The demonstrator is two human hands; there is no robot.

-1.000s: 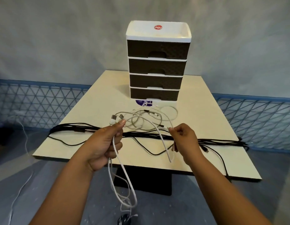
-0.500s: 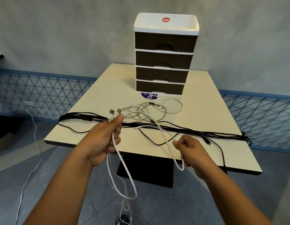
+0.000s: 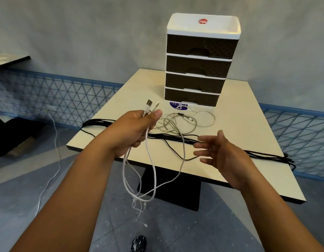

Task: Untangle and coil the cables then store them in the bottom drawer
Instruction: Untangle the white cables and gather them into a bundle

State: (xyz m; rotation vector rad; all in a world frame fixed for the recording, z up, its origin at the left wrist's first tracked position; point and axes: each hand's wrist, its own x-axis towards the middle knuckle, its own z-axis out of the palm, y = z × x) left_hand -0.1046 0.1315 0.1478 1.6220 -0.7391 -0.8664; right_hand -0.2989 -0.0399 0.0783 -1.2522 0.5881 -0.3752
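Observation:
My left hand (image 3: pixel 134 130) grips a white USB cable (image 3: pixel 154 171) near its two plug ends, which stick up above my thumb. The cable hangs in loops below the table's front edge and runs back up to a grey tangle of cables (image 3: pixel 177 122) on the table. My right hand (image 3: pixel 219 153) is open, fingers spread, to the right of the hanging loop and holding nothing. A long black cable bundle (image 3: pixel 263 155) lies across the table. The small drawer unit (image 3: pixel 199 60) stands at the back; its bottom drawer (image 3: pixel 191 96) is closed.
The cream table (image 3: pixel 244 124) stands on a black pedestal (image 3: pixel 177 190). A blue mesh fence (image 3: pixel 66 93) runs along the wall behind. Another white cord (image 3: pixel 52 151) trails over the floor at left. A purple sticker (image 3: pixel 178 106) lies in front of the drawer unit.
My right hand has let go of the white cable and opened. My left hand has lifted the plug ends higher. The view has shifted left.

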